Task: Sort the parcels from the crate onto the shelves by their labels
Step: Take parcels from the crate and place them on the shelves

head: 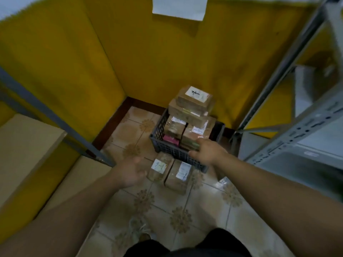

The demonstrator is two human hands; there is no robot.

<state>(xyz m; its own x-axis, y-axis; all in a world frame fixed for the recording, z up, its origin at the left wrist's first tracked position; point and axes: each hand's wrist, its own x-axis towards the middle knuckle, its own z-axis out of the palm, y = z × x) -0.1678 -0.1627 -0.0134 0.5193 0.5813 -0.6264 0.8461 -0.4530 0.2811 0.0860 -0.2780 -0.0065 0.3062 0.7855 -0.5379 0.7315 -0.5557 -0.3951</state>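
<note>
A dark plastic crate (159, 142) stands on the tiled floor by the yellow wall, piled with several brown cardboard parcels; the top parcel (194, 98) carries a white label. A pink item (171, 140) lies low in the crate. Two labelled parcels lie on the floor in front of the crate: the left floor parcel (160, 168) marked "9-1" and the right floor parcel (179, 175). My right hand (206, 150) reaches over the crate's near rim with fingers extended toward a parcel inside. My left hand (130, 171) hovers open, palm up, just left of the floor parcels, holding nothing.
A grey metal shelf rack (304, 127) stands at the right, with pale items on its levels. Another shelf post (55, 117) crosses the left, with large cardboard boxes (24, 151) beside it. A white paper (180, 6) hangs on the wall. My shoe (139, 230) is below.
</note>
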